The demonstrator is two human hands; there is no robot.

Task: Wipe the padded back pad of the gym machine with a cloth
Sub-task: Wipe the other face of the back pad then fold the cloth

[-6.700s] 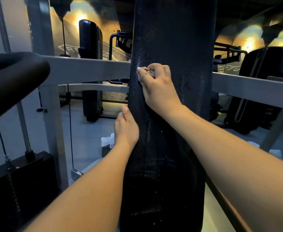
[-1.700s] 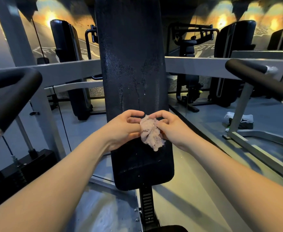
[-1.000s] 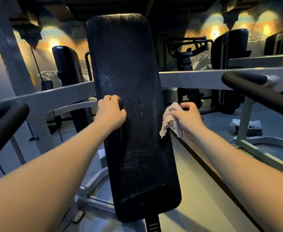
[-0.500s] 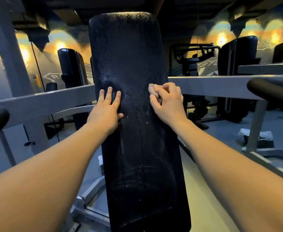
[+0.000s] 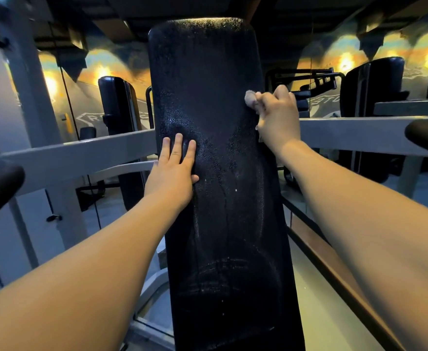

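The crumpled pinkish-beige cloth (image 5: pixel 251 98) is bunched in the right grip (image 5: pixel 277 115), whose fingers curl round it and press it to the upper right edge of the tall black pebble-textured padded back pad (image 5: pixel 218 198). The left grip (image 5: pixel 172 171) lies flat with straight fingers on the pad's left edge, holding nothing. The cloth looks light, soft and limp, best held wadded in the fist; the pad seems cushioned and damp-slick, wanting steady pressure.
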